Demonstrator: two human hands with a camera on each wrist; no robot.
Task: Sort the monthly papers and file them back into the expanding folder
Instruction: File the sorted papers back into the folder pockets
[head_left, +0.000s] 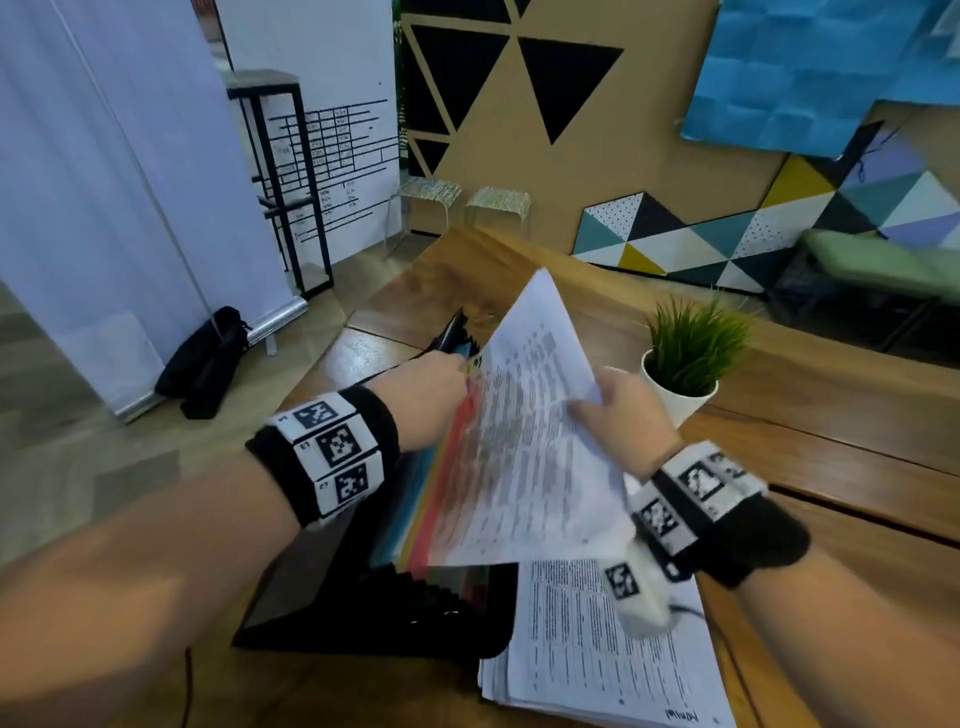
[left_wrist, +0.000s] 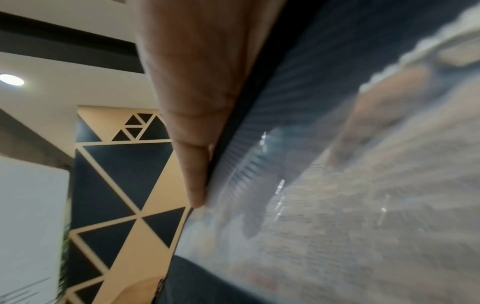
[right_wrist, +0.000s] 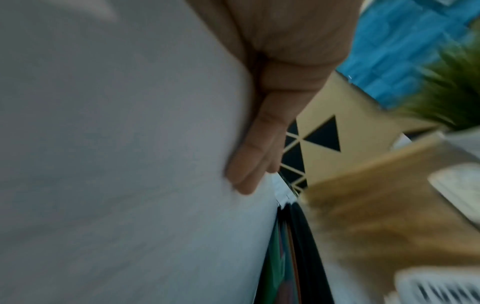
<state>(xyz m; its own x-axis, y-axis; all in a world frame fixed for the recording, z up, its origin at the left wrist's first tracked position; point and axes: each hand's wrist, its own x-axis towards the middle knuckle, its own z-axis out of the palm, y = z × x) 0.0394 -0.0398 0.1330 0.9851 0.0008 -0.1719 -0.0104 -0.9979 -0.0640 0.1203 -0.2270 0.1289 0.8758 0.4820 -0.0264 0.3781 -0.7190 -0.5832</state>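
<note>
A black expanding folder (head_left: 374, 608) with coloured dividers stands open on the wooden table (head_left: 831, 415). My left hand (head_left: 431, 389) reaches into its top and grips a pocket wall. In the left wrist view the thumb (left_wrist: 192, 133) lies along the folder's dark edge (left_wrist: 285, 82), with printed paper showing through translucent plastic. My right hand (head_left: 597, 402) holds a tilted sheaf of printed papers (head_left: 524, 441) over the folder, thumb on top. In the right wrist view its fingers (right_wrist: 249, 164) press the blank back of the sheaf (right_wrist: 116, 144). The left fingertips are hidden behind the sheaf.
A stack of printed papers (head_left: 597, 660) lies on the table right of the folder. A small green plant in a white pot (head_left: 685, 358) stands just beyond my right hand. The table's left edge drops to the floor, where a black bag (head_left: 208, 358) lies.
</note>
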